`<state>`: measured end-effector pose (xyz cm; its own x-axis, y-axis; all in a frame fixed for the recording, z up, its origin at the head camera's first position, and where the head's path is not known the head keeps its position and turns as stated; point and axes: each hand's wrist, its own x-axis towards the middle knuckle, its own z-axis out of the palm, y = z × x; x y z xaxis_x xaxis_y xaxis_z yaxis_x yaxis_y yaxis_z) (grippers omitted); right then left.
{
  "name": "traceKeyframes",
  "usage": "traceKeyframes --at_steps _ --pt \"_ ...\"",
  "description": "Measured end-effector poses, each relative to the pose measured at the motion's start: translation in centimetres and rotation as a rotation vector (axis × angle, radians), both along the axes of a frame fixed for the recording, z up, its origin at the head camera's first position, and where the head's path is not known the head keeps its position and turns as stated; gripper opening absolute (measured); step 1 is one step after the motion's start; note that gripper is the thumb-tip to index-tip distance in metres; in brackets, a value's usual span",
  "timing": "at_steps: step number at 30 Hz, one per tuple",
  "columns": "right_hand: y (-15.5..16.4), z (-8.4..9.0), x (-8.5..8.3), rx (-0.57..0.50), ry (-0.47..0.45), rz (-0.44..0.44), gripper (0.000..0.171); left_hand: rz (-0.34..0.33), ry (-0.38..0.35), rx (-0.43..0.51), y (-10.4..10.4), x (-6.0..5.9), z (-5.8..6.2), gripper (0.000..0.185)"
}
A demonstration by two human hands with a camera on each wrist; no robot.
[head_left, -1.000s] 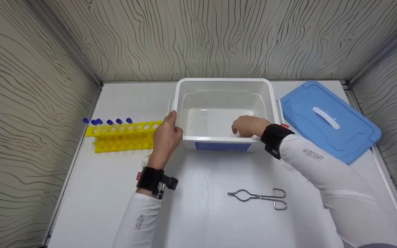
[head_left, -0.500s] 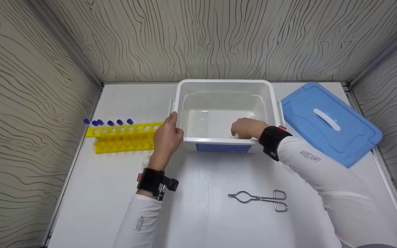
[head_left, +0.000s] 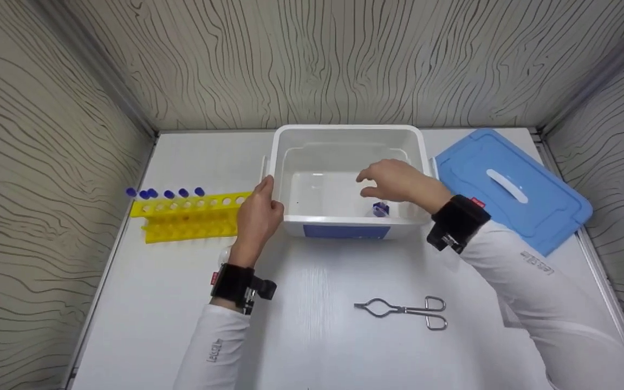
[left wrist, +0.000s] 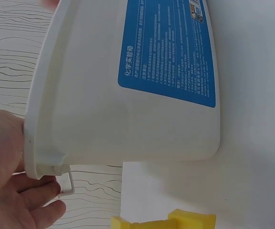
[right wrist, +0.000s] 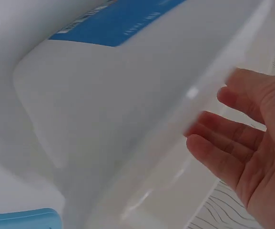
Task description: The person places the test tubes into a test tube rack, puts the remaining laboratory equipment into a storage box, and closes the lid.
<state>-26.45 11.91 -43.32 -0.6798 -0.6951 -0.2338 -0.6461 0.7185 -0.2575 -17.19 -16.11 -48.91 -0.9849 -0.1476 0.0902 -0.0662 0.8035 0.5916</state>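
Wood-grain panels wall in a white worktop (head_left: 312,336), and the white bin (head_left: 344,138) at its middle is the landmark for all else. A moment ago the right hand (head_left: 393,181) was low inside the bin near its front wall, fingers curled around something small; now it has risen above the bin's open top, fingers spread and relaxed, holding nothing. Below it, inside the bin against the front wall, lies a small blue-capped tube (head_left: 380,209) that was hidden under the hand before, so the tube looks to have been set down and let go. The left hand (head_left: 258,214) is unchanged: its grip stays at the bin's left front corner, fingers wrapped on the rim by the latch, steadying it. Left of the bin stands a yellow rack (head_left: 190,216) with several blue-capped tubes along its far row. Right of the bin the blue lid (head_left: 512,189) lies flat, off the bin. In front of the bin, metal tongs (head_left: 404,310) rest untouched.
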Motion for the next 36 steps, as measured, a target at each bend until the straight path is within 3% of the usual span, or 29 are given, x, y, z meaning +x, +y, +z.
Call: traceKeyframes --at_steps 6,9,16,21,30,36 --pt "3.1 3.3 0.6 -0.243 0.083 -0.115 0.035 -0.007 0.002 0.012 -0.1 -0.3 0.1 0.056" --pt "5.1 4.0 1.5 -0.36 0.179 -0.173 0.03 -0.011 -0.008 0.012 0.0 -0.4 -0.1 0.056" --pt "10.3 4.0 4.1 -0.6 0.477 -0.293 0.019 -0.009 0.013 -0.002 -0.2 -0.5 -0.2 0.056" --pt "13.7 2.9 5.4 -0.68 0.579 -0.355 0.017 -0.009 0.029 -0.028 -0.5 -0.6 -0.1 0.057" --pt "18.9 -1.3 7.8 -0.73 0.534 -0.569 0.018 -0.001 -0.009 -0.017 -0.5 -0.8 -0.1 0.057" --pt "21.7 -4.6 9.7 -0.594 0.413 -0.747 0.027 -0.001 -0.034 0.003 -0.5 -0.7 0.1 0.057"
